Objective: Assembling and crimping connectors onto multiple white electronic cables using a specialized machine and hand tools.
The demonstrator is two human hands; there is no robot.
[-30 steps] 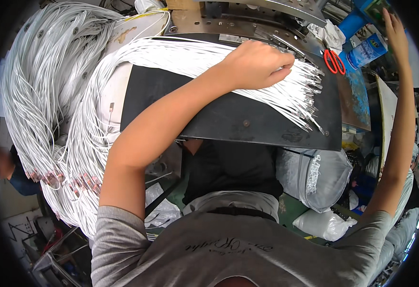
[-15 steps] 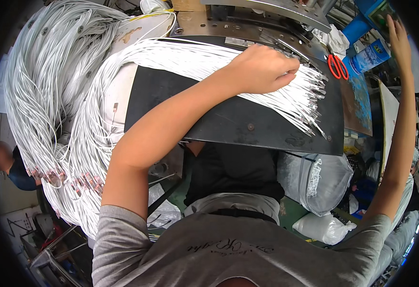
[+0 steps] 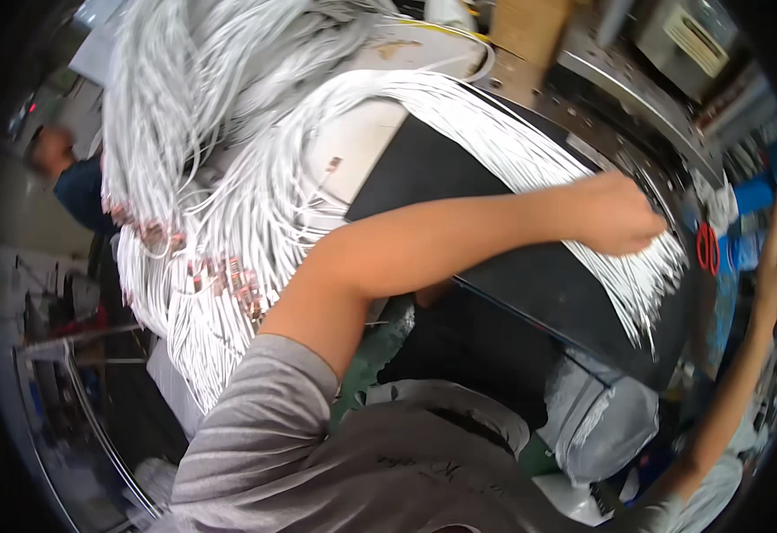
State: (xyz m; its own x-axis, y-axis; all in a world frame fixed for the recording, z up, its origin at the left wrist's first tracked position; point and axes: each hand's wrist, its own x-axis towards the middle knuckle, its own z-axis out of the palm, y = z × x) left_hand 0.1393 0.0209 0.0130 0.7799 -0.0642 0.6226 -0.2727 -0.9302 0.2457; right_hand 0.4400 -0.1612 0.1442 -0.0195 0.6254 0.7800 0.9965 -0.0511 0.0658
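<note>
Both hands now sit farther right and lower in view than half a second ago, the whole scene having swung clockwise with the head — the left hand keeps its place over the cables, toward their tips. They lie across the black tabletop right beneath that hand. Their long axis runs from up and left of the hand, under it, to the fanned tips just below and right of the knuckles. Its forearm comes in from the left, so arm and cables meet at a slant rather than in line.

Closed and curled, back upward, the left hand hides its own fingertips; whether it pinches any cable cannot be told. It is clearly the nearer one. Well off to its right, past the red scissors, the right hand is beside a blue can — too blurred to tell whether it is open or holding something. Far left of the left hand hangs a thicker bundle of similar white cable.
</note>
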